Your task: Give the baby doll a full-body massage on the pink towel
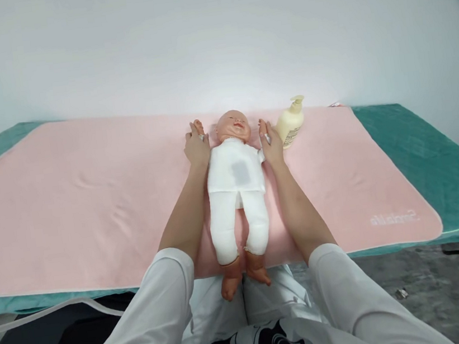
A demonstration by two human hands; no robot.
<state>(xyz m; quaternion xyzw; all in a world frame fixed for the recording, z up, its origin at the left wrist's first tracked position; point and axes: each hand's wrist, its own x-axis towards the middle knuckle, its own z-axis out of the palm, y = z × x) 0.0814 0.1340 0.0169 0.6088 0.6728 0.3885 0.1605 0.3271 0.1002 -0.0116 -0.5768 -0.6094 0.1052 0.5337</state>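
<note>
A baby doll (220, 167) in white cloth lies on its back on a pink mat (91, 213), its head away from me and its feet past the near edge. My left hand (196, 149) is closed around the doll's arm on the left, with the doll's small hand showing above my fingers. On the other side, my right hand (273, 145) grips the doll's other arm near the wrist. A cream pump bottle (291, 124) stands just right of my right hand, tilted in view.
Under the mat lies a green padded cover (433, 150), showing at both sides and along the front edge. A pale wall (212, 39) rises behind. Below on the left is a dark object with a pale rim (81, 301). Grey floor (430, 286) shows at lower right.
</note>
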